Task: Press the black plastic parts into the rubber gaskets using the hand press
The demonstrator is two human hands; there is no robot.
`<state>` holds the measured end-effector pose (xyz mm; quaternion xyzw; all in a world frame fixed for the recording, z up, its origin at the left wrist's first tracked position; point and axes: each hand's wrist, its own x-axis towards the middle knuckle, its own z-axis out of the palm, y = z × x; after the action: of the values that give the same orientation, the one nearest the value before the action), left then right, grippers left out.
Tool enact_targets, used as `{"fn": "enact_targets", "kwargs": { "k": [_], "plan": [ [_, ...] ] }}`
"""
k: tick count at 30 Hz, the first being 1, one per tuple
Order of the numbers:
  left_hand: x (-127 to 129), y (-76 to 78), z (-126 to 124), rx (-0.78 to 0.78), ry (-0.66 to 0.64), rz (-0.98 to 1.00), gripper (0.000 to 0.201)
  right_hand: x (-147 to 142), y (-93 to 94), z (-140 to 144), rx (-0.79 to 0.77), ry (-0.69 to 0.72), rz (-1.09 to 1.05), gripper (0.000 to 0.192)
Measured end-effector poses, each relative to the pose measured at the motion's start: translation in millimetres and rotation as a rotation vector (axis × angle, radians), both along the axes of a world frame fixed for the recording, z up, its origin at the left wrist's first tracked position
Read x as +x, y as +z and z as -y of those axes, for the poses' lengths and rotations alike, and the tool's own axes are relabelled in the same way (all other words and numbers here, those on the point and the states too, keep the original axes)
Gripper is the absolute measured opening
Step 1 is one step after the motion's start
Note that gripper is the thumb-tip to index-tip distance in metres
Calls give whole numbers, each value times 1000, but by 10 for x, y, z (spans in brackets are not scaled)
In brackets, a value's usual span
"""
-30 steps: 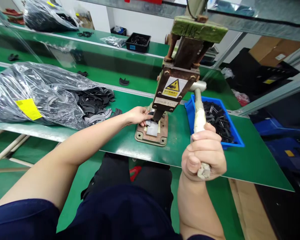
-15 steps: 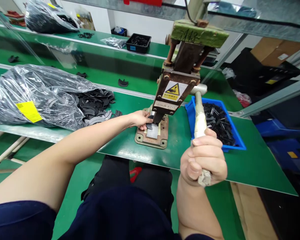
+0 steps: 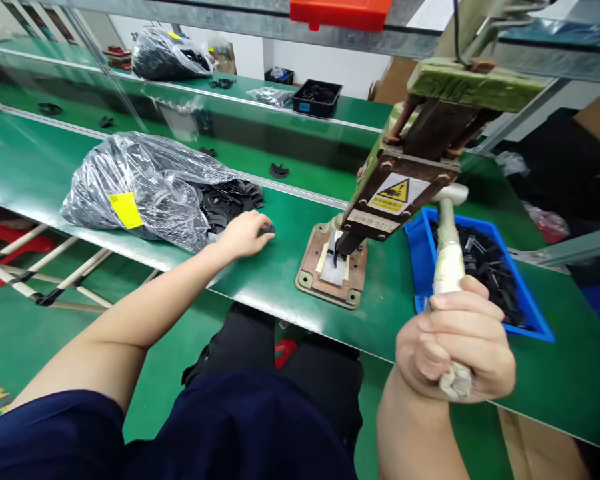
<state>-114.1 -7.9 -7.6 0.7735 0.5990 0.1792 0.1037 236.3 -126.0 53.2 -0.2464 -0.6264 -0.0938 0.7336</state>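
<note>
Head view. Your right hand (image 3: 457,350), low in the right of the frame, is clenched around the wrapped lever handle (image 3: 447,257) of the hand press (image 3: 405,180), which stands at centre right. The press's base plate (image 3: 330,270) sits close to the near edge of the green bench (image 3: 280,267), with a bare strip of bench between plate and edge. Your left hand (image 3: 243,233), left of centre, rests on the bench with its fingers curled over a small black part (image 3: 267,229); whether they pinch it cannot be told. It lies just beside the spill of black parts (image 3: 227,200) from the mouth of the clear plastic bag (image 3: 140,187), in the upper left. Open green surface separates your left hand from the base plate. The blue bin (image 3: 420,257), holding black pieces, stands right of the press, touching the lever's line, its far corner near the bench's right margin.
</note>
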Motion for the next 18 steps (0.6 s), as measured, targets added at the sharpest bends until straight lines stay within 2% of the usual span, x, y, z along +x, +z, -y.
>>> {"fn": "enact_targets", "kwargs": {
  "k": [2,4,6,9,14,16,18],
  "plan": [
    [-219,-43,-135,16,49,-162,47,-19,1,-1,0,1,-14,47],
    [-293,-87,-227,-12,49,-272,56,-28,8,6,4,1,-16,45],
    [-267,-123,-272,-34,32,-345,56,-23,18,19,-1,-1,0,43],
    [-174,-142,-290,-65,21,-391,45,-2,37,45,-23,-3,50,41],
    [-82,-106,-256,-79,-31,-300,21,14,45,53,-26,10,63,38],
    [-42,-97,-216,-75,-33,-178,16,15,34,38,-15,12,60,37],
    [21,-105,-169,-117,-13,-13,21,15,23,25,-3,18,56,37]
  ]
}}
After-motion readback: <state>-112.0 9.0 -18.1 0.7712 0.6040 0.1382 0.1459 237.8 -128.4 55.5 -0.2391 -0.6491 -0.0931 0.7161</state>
